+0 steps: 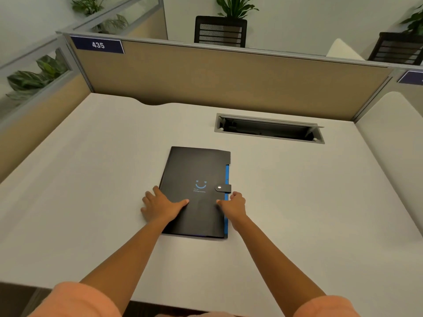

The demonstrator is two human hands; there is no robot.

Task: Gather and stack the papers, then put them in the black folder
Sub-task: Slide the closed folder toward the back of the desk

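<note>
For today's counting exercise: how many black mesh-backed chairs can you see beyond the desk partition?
2. One chair stands behind the partition at top centre, in front of a plant. The other chair is at the far right edge, partly cut off. More may be hidden behind the partition.

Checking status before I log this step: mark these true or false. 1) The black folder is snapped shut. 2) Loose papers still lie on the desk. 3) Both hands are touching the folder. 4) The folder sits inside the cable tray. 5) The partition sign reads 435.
1) True: the black folder lies closed, its snap tab fastened over the cover.
2) False: no loose papers show on the desk.
3) True: the left hand and right hand rest on its near part.
4) False: it lies flat on the desk, apart from the cable tray.
5) True: the sign reads 435.
</note>
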